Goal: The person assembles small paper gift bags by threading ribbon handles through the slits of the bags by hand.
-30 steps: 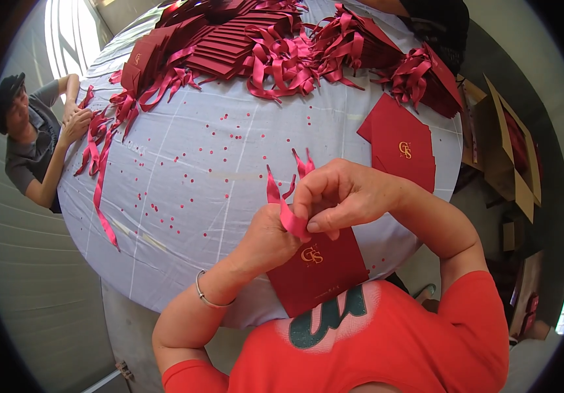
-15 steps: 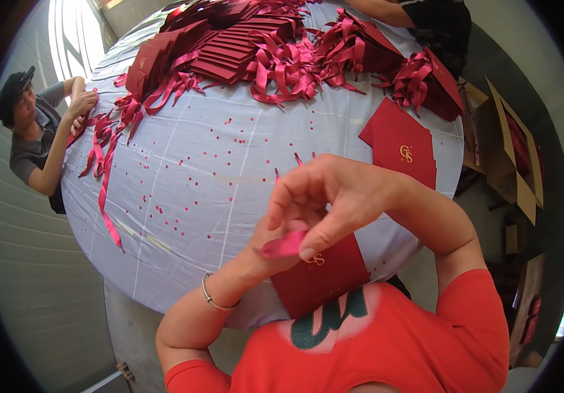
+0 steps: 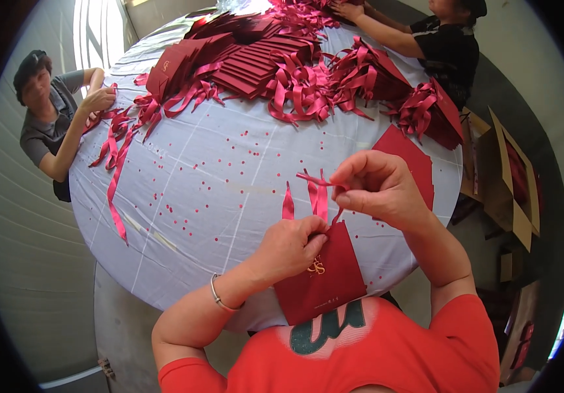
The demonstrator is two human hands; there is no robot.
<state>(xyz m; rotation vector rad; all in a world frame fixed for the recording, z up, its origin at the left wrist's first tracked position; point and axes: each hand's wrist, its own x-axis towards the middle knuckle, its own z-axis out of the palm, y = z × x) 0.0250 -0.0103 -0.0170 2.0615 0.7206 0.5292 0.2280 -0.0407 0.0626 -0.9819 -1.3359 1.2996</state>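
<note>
A flat dark red paper bag (image 3: 334, 288) with gold print lies at the table's near edge, against my red shirt. My left hand (image 3: 288, 247) is closed at its top edge, thumb and fingers pinching the bag where a ribbon comes out. Above and to the right, my right hand (image 3: 380, 190) pinches the pink-red ribbon (image 3: 318, 180) between thumb and forefinger, its loose end pointing left. Other ribbon tails (image 3: 320, 200) stretch over the cloth just beyond the bag's top edge. My fingers hide where the ribbon meets the bag.
More red bags (image 3: 403, 154) lie beyond my right hand. Ribboned bags (image 3: 262, 65) are heaped across the far side of the round, white-clothed table (image 3: 183, 177), which is dotted with small red discs. Co-workers sit at left and far right. Open cardboard boxes (image 3: 508, 177) stand at right.
My hands have moved apart: the left has come down onto the bag's top edge, and the right has shifted right, drawing the ribbon's end up. More of the far-right co-worker shows.
</note>
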